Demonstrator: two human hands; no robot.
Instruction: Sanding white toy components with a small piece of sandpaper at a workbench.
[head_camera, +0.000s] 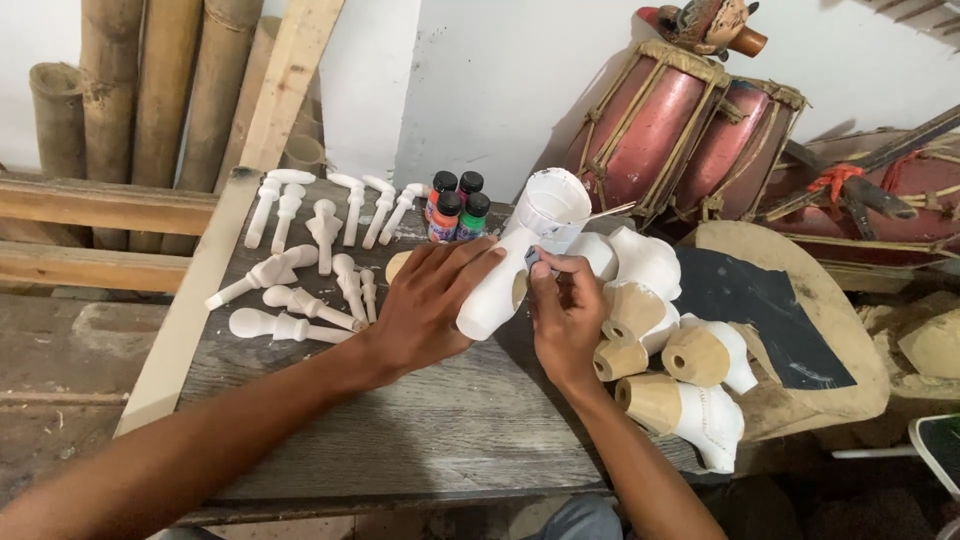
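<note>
**White carved piece held over the plank table**

While the left hand (425, 305) wraps the white-painted, limb-shaped wooden carving (497, 290) from its left, fingers curled closed around it, the right hand (565, 310) pinches something small against its right side; what, I cannot tell. The carving's long axis tilts up-right toward the white paint cup (552, 207). Left of the carving lie white turned pegs (300, 260); right of it, white-and-tan carved pieces (670, 350)

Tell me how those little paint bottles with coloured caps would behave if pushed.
The four paint bottles stand upright in a tight cluster on the wooden table, so they are probably stable together, but each is narrow and might tip alone. They look small, so likely light. Once tipped, their round bodies may roll.
</note>
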